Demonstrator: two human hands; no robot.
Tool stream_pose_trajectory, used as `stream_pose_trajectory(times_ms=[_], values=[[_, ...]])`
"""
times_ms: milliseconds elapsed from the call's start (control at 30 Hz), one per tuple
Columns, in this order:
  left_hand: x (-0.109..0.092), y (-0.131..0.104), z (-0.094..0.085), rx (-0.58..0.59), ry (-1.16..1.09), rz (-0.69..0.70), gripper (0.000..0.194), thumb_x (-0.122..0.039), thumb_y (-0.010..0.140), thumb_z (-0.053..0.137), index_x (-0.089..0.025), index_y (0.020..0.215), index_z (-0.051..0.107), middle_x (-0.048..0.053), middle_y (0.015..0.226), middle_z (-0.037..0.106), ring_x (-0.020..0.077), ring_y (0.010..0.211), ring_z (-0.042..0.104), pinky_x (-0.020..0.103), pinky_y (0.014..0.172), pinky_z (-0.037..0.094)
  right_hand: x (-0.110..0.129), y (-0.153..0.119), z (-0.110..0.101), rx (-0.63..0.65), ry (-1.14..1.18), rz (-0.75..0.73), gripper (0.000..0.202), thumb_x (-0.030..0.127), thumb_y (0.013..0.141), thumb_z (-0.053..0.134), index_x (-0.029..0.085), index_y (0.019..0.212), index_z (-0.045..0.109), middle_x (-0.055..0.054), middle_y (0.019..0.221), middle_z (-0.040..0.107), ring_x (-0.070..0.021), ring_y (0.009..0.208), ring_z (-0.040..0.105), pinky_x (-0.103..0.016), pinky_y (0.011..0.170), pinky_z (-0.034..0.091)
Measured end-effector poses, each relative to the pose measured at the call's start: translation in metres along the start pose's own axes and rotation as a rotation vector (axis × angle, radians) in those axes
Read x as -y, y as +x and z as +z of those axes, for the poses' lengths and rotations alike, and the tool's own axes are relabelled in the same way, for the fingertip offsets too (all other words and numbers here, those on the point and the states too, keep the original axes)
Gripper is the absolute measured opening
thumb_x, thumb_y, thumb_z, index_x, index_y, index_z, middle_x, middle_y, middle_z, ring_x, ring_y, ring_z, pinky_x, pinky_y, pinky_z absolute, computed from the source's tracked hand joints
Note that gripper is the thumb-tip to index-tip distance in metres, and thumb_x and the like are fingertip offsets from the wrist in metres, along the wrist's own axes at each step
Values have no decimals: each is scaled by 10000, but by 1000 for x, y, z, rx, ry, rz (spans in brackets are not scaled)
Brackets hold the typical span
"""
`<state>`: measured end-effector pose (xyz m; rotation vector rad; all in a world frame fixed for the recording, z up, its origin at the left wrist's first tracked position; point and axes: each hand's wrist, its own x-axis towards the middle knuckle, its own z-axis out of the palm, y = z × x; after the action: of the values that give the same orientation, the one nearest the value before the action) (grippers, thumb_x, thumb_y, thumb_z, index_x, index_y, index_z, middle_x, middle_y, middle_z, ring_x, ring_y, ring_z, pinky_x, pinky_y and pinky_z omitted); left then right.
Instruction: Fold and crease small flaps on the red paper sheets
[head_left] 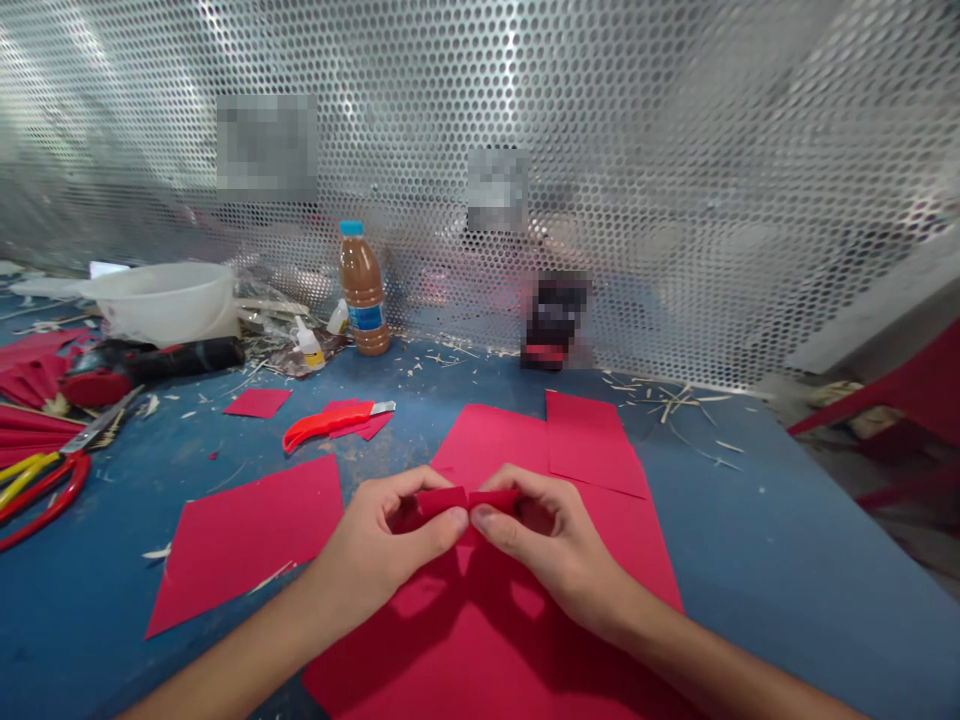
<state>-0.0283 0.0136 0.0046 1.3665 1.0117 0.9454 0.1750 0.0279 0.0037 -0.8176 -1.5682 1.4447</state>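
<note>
A small folded red paper piece [442, 500] is pinched between the thumb and fingers of my left hand [401, 535]. My right hand [544, 535] grips the right part of what looks like the same red paper, and the two thumbs nearly meet at the middle. Both hands are above a large red sheet [480, 650] that lies on the blue table [787, 580]. Behind the hands, a smaller red piece [592, 440] rests on the large sheet. Another red sheet [251, 530] lies flat to the left of my left hand.
A red-handled cutter [326, 425] lies on small red scraps. Scissors [71, 465], a black and red tool [105, 375], a white tub [169, 300] and a glue bottle [308, 347] stand or lie at left. A brown bottle [364, 290] stands before the perforated metal wall [675, 200].
</note>
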Motion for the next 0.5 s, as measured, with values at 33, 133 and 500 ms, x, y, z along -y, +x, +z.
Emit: stream_pose_trajectory(times_ms=[33,133,500], values=[[0,0,0,0,1,8,213,-397,926,725,-186,910,699,-13,790,671,134,688,599,228,628,468,1,0,1,-6,1,-4,256,409,933,725,198,809,647,36,708,527,-128,652,455,-265,620,379],[-1,0,-1,10,12,16,199,-377,935,717,-184,896,693,-15,789,667,132,697,600,226,642,472,2,1,2,-1,32,12,281,414,931,729,194,788,628,40,702,517,-120,639,453,-258,610,385],[-5,3,-3,43,-7,-76,281,-425,924,726,-170,1042,717,19,871,699,164,750,633,255,666,487,-3,4,2,43,106,87,261,434,928,741,175,939,712,-11,837,681,-146,723,604,-272,685,479]])
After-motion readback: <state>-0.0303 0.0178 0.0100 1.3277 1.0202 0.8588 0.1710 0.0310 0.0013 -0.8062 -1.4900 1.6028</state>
